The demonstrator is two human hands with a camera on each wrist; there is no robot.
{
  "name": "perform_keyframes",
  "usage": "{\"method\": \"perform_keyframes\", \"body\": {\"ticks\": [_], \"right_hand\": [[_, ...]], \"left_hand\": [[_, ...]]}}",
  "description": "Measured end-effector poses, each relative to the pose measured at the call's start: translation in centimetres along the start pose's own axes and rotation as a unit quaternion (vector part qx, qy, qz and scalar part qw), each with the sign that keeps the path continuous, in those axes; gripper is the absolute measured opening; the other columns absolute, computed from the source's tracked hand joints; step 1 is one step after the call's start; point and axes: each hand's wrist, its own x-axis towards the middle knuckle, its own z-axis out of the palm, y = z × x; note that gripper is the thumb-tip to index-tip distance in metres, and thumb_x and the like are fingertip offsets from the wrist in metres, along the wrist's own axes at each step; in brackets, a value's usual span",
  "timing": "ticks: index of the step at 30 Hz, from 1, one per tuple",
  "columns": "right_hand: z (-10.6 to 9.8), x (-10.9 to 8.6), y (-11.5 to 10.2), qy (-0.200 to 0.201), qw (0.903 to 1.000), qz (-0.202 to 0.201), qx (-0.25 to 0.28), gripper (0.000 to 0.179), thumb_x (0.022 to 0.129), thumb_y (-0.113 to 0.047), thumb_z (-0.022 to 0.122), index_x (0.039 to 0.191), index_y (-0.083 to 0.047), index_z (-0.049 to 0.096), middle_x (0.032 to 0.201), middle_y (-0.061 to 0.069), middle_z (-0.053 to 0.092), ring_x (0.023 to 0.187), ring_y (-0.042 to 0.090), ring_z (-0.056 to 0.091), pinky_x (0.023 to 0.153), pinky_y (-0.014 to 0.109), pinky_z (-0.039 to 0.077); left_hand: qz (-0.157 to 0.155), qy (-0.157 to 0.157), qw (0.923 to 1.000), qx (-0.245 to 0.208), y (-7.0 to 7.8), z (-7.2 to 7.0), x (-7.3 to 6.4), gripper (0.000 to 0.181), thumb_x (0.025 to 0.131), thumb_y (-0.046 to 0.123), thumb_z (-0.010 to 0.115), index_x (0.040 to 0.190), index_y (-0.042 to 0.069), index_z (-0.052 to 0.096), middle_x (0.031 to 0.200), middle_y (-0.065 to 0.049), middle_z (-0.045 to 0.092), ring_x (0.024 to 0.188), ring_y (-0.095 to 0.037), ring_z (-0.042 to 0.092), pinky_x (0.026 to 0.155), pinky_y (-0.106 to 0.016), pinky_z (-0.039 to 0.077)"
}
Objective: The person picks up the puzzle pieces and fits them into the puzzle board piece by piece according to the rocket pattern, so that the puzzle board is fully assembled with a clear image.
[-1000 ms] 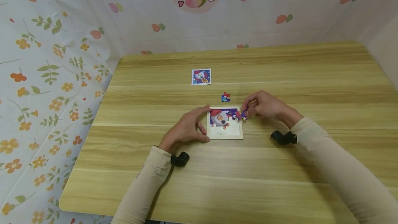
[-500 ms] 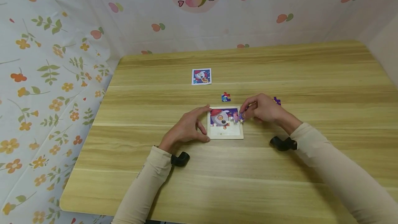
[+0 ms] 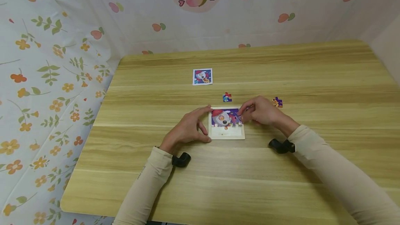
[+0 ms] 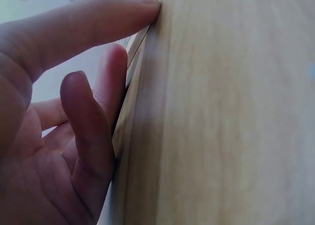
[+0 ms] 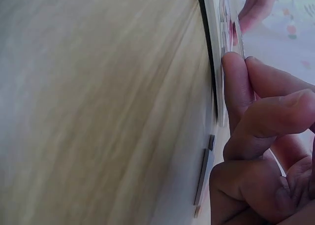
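My left hand (image 3: 189, 126) rests at the left side of a pale wooden puzzle tray (image 3: 226, 137), thumb at the near corner and forefinger at the far corner. In the left wrist view the thumb lies straight against the tray's edge. Joined pieces showing a grey-and-red cartoon face (image 3: 221, 117) fill the tray's upper part; bare wood shows below. My right hand (image 3: 259, 110) pinches a purple jigsaw piece (image 3: 235, 119) between thumb and forefinger over the tray's right side. The right wrist view shows that piece (image 5: 239, 38) edge-on, tilted close over the tray; the fingers hide part of it.
A loose blue-and-red piece (image 3: 227, 97) lies behind the tray. Another purple-and-orange piece (image 3: 277, 102) lies behind the right hand. Farther back is a small picture card (image 3: 202, 76). A patterned curtain (image 3: 265, 9) hangs behind the wooden table (image 3: 156, 96).
My right hand has moved slightly left and toward me, bringing the pinched piece in over the tray beside the joined pieces. The loose piece behind that hand has come into view. The left hand stays put.
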Motion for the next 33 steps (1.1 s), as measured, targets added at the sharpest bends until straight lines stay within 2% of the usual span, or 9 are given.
{"method": "perform_keyframes", "body": {"ticks": [9,16,24,30,33], "right_hand": [[0.2,-0.1,-0.5,0.009,0.9996,0.01,-0.024,0.011,0.086,-0.006,0.074,0.097,-0.005,0.074,0.069,0.003,0.072,0.044,0.011,0.045,0.045,0.025,0.037],[0.4,0.0,-0.9,0.02,0.9981,0.0,-0.058,0.007,0.085,-0.007,0.074,0.091,-0.008,0.075,0.064,0.003,0.069,0.044,0.011,0.048,0.046,0.026,0.04],[0.4,0.2,-1.6,0.013,0.9961,-0.011,-0.087,0.006,0.085,-0.006,0.073,0.091,-0.006,0.074,0.07,0.006,0.069,0.054,0.012,0.053,0.052,0.027,0.041],[0.5,0.3,-1.5,0.008,0.9943,-0.029,-0.102,0.005,0.085,-0.003,0.071,0.089,-0.005,0.072,0.072,0.006,0.068,0.062,0.015,0.056,0.061,0.03,0.043],[0.7,0.2,-1.4,0.007,0.993,-0.045,-0.109,0.004,0.086,-0.003,0.07,0.09,-0.004,0.07,0.074,0.005,0.067,0.065,0.015,0.055,0.062,0.029,0.043]], "left_hand": [[0.002,0.0,1.0,0.0,0.0,0.0,0.0,0.098,0.072,0.005,0.088,0.155,0.016,0.037,0.168,0.004,0.025,0.072,-0.007,0.07,0.121,-0.046,0.032],[0.001,0.002,1.0,0.0,0.0,0.1,0.0,0.097,0.072,0.005,0.088,0.154,0.017,0.038,0.168,0.004,0.025,0.072,-0.007,0.07,0.122,-0.048,0.029],[0.003,0.004,1.0,-0.005,0.0,0.0,0.0,0.098,0.072,0.005,0.089,0.155,0.017,0.037,0.167,0.004,0.027,0.073,-0.008,0.07,0.119,-0.047,0.033],[-0.001,0.005,1.0,-0.007,0.0,0.1,0.0,0.099,0.072,0.004,0.088,0.155,0.017,0.037,0.167,0.004,0.027,0.072,-0.008,0.069,0.118,-0.046,0.036],[-0.002,0.006,1.0,-0.007,0.0,0.1,0.0,0.098,0.072,0.004,0.088,0.155,0.017,0.037,0.167,0.004,0.028,0.072,-0.008,0.069,0.118,-0.047,0.035]]}}
